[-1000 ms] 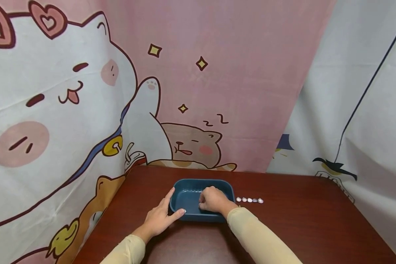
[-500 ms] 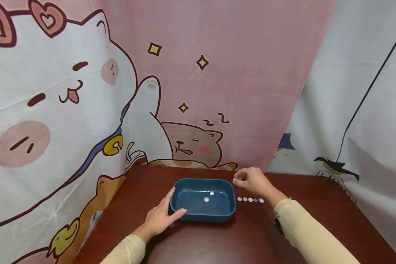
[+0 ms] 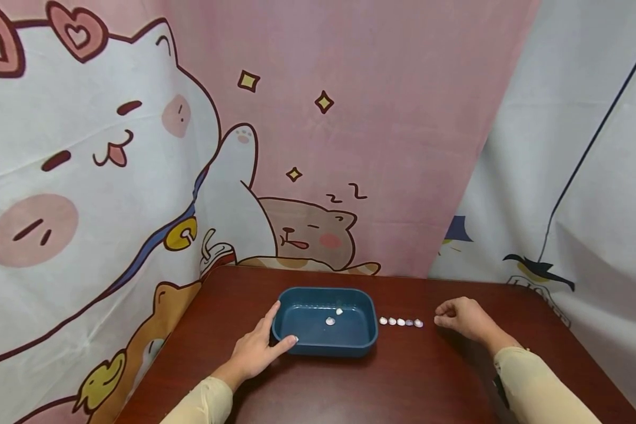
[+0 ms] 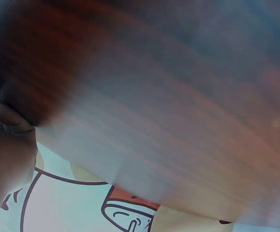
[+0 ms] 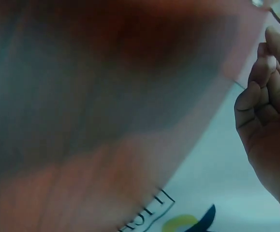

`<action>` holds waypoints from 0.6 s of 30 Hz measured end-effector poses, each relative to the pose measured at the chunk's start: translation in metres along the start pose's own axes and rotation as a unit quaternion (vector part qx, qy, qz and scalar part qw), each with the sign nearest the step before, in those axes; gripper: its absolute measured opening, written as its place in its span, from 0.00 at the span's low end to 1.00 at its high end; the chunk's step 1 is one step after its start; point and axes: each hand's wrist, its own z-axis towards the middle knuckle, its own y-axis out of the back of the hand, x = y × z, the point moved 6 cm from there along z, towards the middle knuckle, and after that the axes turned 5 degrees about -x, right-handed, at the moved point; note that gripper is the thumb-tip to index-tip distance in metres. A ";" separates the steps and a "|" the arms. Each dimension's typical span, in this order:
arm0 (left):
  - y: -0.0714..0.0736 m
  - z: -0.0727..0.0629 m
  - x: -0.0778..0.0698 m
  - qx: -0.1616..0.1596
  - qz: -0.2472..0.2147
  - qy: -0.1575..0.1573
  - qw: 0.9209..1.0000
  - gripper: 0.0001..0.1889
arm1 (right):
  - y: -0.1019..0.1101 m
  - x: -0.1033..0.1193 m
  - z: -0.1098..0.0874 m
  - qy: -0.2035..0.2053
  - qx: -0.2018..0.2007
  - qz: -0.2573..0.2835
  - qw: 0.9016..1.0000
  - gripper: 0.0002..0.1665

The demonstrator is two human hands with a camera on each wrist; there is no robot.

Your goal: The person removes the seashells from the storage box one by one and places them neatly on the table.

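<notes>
My left hand [image 3: 257, 347] rests along the left end of a blue rectangular dish [image 3: 331, 350], fingers at its outer side and thumb over the front rim. Inside the dish lie two small whitish seashells, a nearer shell [image 3: 330, 321] and a farther shell [image 3: 339, 311]. To the right of the dish, a straight row of several seashells [image 3: 400, 322] runs across the table. My right hand [image 3: 466, 318] is low over the table just beyond the row's right end, thumb and fingertips pinched together. The seashell seen in that pinch half a second ago is now hidden by the fingers.
The reddish-brown wooden table [image 3: 318, 388] meets a cartoon-printed cloth [image 3: 403, 147] at its back edge and left side. White cloth [image 3: 588, 176] hangs along the right side. Both wrist views show mostly blurred tabletop.
My right hand has lifted a seashell out of the dish and carried it right, past the row, lowering it toward the table. My left hand stays at the dish.
</notes>
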 end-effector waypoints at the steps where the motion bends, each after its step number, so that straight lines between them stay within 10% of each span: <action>1: 0.000 0.000 0.001 0.000 0.000 0.001 1.000 0.50 | -0.005 -0.002 0.000 0.006 0.006 0.000 1.000 0.12; 18: 0.000 0.000 -0.001 -0.003 -0.001 -0.005 1.000 0.50 | -0.033 -0.016 0.002 -0.032 0.015 0.050 0.998 0.14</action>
